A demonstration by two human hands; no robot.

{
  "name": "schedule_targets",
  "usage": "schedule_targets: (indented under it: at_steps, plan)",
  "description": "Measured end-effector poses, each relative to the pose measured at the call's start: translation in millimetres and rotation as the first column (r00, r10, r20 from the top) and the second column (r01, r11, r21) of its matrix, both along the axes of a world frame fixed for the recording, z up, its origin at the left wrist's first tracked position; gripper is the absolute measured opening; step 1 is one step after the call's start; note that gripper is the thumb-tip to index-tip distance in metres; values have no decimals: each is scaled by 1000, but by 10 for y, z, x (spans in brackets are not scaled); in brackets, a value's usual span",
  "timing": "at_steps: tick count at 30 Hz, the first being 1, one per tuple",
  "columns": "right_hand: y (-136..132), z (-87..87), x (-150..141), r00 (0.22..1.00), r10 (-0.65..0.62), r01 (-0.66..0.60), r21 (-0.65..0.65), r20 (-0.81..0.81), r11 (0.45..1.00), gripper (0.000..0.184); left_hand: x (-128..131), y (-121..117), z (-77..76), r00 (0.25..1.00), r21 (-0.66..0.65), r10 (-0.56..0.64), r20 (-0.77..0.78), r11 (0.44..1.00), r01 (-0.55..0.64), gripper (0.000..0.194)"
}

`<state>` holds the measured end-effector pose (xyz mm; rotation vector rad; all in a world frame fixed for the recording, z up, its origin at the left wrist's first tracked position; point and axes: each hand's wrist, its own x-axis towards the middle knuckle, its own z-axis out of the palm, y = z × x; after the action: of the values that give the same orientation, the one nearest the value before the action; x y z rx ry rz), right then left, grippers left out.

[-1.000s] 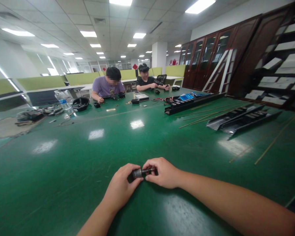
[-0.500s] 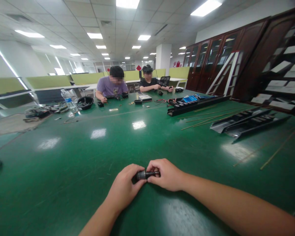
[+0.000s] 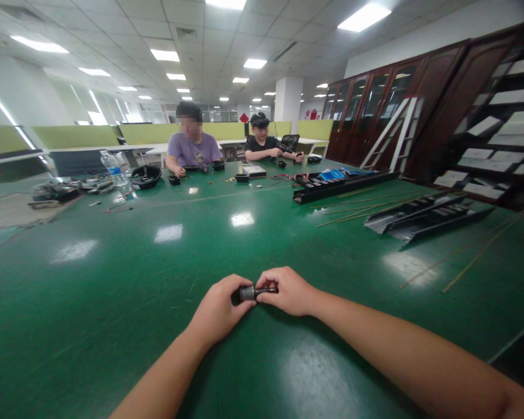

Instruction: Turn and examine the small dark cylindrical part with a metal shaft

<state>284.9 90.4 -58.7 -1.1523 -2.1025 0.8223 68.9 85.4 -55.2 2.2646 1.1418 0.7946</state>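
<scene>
A short black-and-grey cylindrical part (image 3: 247, 293) with a narrower, ridged dark shaft lies sideways between my hands, low over the green table (image 3: 166, 262). My left hand (image 3: 218, 307) is closed around its thick black end, thumb and fingers on either side of the body. At the thin end, my right hand (image 3: 289, 293) pinches the shaft between thumb and fingertips. A grey metal collar shows between the two grips. The rest of the part is hidden by my fingers, and its exact kind cannot be made out.
Black metal channels (image 3: 419, 220) and thin rods (image 3: 344, 219) lie on the right. A longer black channel (image 3: 344, 189) holds blue pieces. Across the table two people (image 3: 194, 148) handle dark parts. A plastic bottle (image 3: 112, 164) and clutter stand far left.
My view has shifted slightly, so my hands and the part appear higher and a little left. Both grips stay on the part. The person in purple has raised their head.
</scene>
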Motion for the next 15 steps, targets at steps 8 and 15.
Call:
schedule_targets:
  at_steps: [8,15]
  plan:
    - [-51,4,11,1000,17,-17,-4,4,1000,13,8,-147,-39,997,20,70,16,997,-70,28]
    - [-66,17,26,1000,-5,5,-36,-8,999,11,23,-161,-37,997,52,72,28,996,-73,26]
